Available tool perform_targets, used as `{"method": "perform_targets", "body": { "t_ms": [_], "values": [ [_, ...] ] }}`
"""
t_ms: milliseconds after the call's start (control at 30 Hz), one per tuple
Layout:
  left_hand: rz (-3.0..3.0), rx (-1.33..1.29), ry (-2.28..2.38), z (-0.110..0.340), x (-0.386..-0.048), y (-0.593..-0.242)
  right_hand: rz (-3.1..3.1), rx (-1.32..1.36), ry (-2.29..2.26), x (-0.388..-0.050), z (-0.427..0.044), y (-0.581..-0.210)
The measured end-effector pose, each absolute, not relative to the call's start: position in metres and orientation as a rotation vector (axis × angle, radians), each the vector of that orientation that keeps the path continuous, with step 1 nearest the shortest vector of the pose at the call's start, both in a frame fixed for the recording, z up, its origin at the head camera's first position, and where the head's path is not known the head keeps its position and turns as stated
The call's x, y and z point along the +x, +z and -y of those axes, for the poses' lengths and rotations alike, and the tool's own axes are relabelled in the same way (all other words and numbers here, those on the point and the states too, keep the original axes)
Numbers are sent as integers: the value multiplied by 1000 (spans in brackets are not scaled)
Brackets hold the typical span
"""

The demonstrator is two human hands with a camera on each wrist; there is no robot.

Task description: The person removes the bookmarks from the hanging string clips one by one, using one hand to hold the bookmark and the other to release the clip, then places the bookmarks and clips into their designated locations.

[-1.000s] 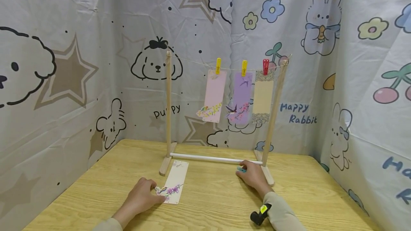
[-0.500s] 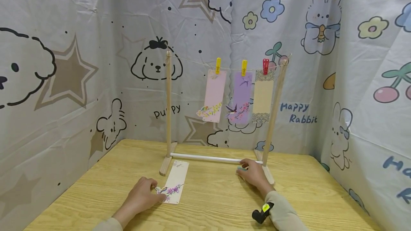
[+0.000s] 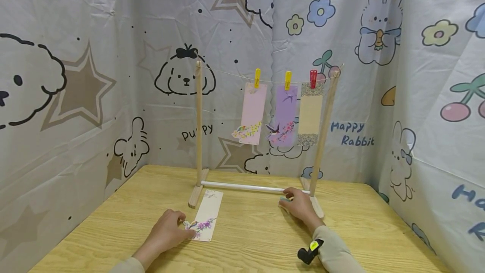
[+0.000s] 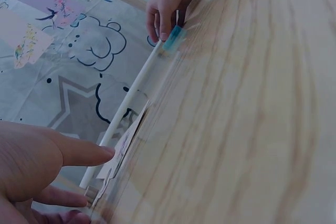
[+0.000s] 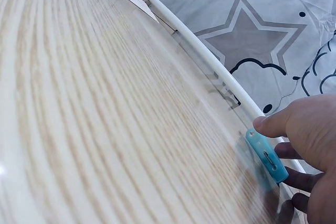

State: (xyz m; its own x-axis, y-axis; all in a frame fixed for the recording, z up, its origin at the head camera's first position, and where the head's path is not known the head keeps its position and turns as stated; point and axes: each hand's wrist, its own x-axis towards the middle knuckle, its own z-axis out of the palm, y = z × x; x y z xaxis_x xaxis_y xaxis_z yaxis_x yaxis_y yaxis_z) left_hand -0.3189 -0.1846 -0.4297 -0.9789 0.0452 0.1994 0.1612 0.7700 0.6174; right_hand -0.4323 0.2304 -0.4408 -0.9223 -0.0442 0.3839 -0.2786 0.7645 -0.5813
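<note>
In front of the pale wooden two-post rack (image 3: 199, 125), the cream card bookmark with purple blossom print (image 3: 208, 216) is laid on the yellow wood-grain table (image 3: 250, 226), beside the rack's left foot. The turquoise plastic peg (image 5: 266, 156) is found near the rack's right foot, just beside the white round crossbar (image 3: 242, 186). The left hand (image 3: 166, 231) is set at the bookmark's lower left edge, thumb and fingers parted, no hold shown. The right hand (image 3: 300, 207) is placed at the peg, thumb and fingers spread round it; no firm pinch is seen. Risks, as judged: the bookmark may be slid instead of lifted, since little edge is offered by thin card on a smooth top. The bird cutout may be creased if gripped hard there. The peg may be knocked under the crossbar if caught off-centre. With the crossbar that close, the rack may be nudged and the three cards hung on it set swinging. Bookmark looks: long, narrow, seemingly flat; bird and blossom are printed at the near end, a small faint motif at the end by the rack, and the bird is cut proud of the left edge. The metal spring is exposed on the peg's face.
</note>
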Motion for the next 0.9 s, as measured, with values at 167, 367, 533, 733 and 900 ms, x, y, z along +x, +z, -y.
{"method": "perform_targets", "body": {
  "t_ms": [167, 367, 533, 733, 900],
  "values": [
    [2767, -149, -1011, 184, -320, -429, 2613, 244, 946, -432, -231, -439],
    [2732, -143, -1026, 183, -323, -427, 2611, 251, 940, -433, -232, -439],
    [2706, -161, -1023, 183, -324, -427, 2615, 255, 933, -433, -232, -437],
    [2664, -175, -1052, 181, -324, -428, 2623, 250, 933, -432, -233, -436],
    [2630, -207, -1103, 181, -324, -429, 2646, 254, 950, -435, -236, -436]
  ]
}}
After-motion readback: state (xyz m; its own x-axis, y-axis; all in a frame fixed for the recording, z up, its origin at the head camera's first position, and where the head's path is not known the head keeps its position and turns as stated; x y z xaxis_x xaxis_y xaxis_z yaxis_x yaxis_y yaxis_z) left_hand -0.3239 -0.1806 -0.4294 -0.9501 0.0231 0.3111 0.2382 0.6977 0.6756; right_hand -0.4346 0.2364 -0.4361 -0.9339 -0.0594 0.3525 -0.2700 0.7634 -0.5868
